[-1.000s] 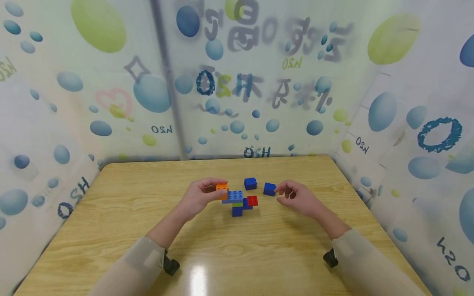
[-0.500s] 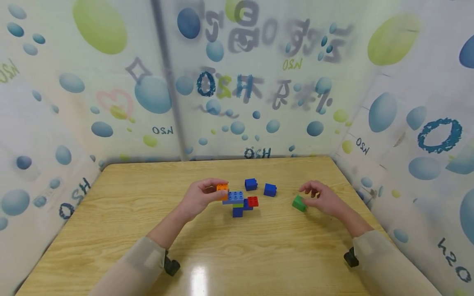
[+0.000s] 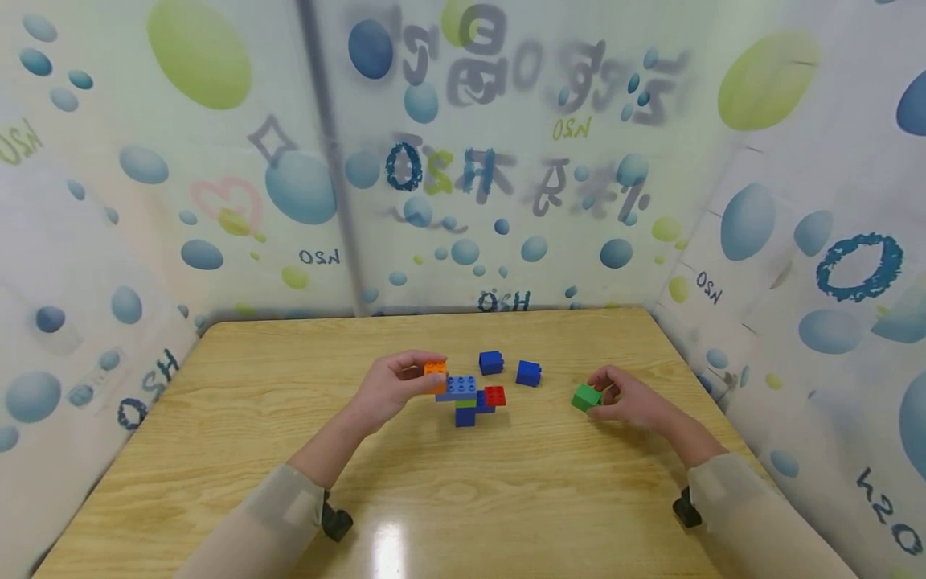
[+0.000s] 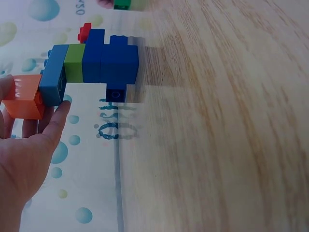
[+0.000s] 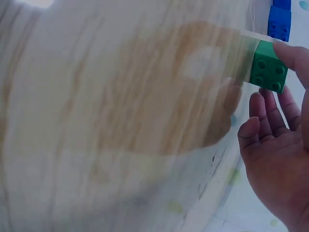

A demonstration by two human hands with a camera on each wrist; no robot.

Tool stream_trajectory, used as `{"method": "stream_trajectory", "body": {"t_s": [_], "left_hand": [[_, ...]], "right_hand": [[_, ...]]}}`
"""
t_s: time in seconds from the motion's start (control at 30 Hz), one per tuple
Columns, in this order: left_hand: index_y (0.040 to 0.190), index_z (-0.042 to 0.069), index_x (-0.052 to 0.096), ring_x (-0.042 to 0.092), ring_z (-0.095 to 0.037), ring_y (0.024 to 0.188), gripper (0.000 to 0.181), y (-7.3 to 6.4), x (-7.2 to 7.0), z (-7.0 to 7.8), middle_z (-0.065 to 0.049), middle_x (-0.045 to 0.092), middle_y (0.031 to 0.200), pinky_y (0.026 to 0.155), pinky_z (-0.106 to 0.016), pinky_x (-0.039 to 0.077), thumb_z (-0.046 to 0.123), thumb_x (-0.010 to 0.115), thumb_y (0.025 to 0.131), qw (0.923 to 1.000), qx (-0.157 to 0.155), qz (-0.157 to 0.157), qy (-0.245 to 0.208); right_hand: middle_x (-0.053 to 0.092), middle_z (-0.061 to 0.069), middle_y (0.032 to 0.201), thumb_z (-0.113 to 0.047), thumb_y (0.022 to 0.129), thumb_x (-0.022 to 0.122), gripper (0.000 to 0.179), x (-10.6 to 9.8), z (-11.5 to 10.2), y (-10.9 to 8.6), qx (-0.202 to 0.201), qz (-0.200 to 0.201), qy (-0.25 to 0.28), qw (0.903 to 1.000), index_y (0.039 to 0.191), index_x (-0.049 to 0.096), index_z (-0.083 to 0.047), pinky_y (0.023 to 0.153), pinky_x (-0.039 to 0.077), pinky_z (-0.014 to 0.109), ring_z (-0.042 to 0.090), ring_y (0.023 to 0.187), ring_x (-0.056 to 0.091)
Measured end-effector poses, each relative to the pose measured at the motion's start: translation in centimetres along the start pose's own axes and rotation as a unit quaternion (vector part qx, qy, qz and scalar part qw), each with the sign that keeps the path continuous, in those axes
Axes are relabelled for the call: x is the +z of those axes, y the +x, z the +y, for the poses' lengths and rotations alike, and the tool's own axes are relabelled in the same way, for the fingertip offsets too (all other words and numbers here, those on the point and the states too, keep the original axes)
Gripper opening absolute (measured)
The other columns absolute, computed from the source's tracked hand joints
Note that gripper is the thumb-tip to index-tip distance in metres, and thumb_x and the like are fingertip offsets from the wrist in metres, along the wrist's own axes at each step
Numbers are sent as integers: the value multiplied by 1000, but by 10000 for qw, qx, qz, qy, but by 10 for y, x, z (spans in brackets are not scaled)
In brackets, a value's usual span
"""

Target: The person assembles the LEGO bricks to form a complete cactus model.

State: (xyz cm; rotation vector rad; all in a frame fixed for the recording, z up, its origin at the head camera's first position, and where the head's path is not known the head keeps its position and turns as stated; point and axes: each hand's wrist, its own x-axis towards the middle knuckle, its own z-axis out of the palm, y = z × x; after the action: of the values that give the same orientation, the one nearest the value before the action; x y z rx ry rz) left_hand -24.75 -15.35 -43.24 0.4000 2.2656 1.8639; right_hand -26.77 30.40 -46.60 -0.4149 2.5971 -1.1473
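In the head view my left hand (image 3: 385,391) grips an orange brick (image 3: 436,367) at the left end of a built stack of toy bricks. A light blue brick (image 3: 461,388) spans the top, over a lime green brick (image 4: 74,63) and dark blue bricks (image 4: 118,64) standing on the table. A red brick (image 3: 495,396) juts out at the right side. Farther right, my right hand (image 3: 628,397) pinches a loose green brick (image 3: 586,398) between thumb and fingers. In the right wrist view, the studs of this green brick (image 5: 269,67) face the camera.
Two loose blue bricks (image 3: 490,362) (image 3: 528,372) lie behind the stack, between the hands. The wooden table (image 3: 289,362) meets patterned curtain walls (image 3: 448,241) at the back and sides. Dark wrist cameras (image 3: 336,523) sit at both sleeves.
My right hand has moved right, away from the loose blue bricks, to the green brick, and its fingers have closed on it. The left hand keeps its grip on the orange brick.
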Motion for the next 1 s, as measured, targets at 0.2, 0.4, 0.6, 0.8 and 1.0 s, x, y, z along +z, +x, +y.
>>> {"method": "stream_trajectory", "body": {"t_s": [0.2,0.4,0.6,0.8,1.0], "left_hand": [[136,14,77,73,-23,110,35,0,1,0,-10,77,127,96,-28,62,23,80,102,10000,-37,4,18],[136,14,77,74,-23,109,36,0,1,0,-10,77,126,96,-27,62,22,81,102,10000,-36,19,-13],[137,14,77,74,-22,110,36,0,1,1,-10,77,127,97,-27,62,21,81,102,10000,-34,33,-15],[137,14,77,73,-23,109,36,0,1,2,-10,77,127,96,-26,62,21,81,102,10000,-63,33,-40],[137,14,77,73,-23,110,36,0,2,2,-10,77,127,97,-27,62,22,81,102,10000,-67,26,-36]], "right_hand": [[62,18,124,-20,96,86,55,3,0,1,149,18,-178,9997,134,55,3,86,53,32,24,102,58],[65,14,116,-18,97,82,48,6,-4,2,48,138,-231,9996,133,58,3,84,51,28,23,101,57],[67,11,120,-18,99,80,42,11,-13,6,-314,327,-266,9986,133,61,-1,87,53,29,22,109,60],[68,14,123,-11,100,77,39,18,-22,11,-700,389,22,9968,133,61,2,86,55,25,20,111,61],[68,17,129,-9,102,75,40,24,-36,11,-904,431,288,9946,139,65,0,93,57,25,21,112,66]]}}
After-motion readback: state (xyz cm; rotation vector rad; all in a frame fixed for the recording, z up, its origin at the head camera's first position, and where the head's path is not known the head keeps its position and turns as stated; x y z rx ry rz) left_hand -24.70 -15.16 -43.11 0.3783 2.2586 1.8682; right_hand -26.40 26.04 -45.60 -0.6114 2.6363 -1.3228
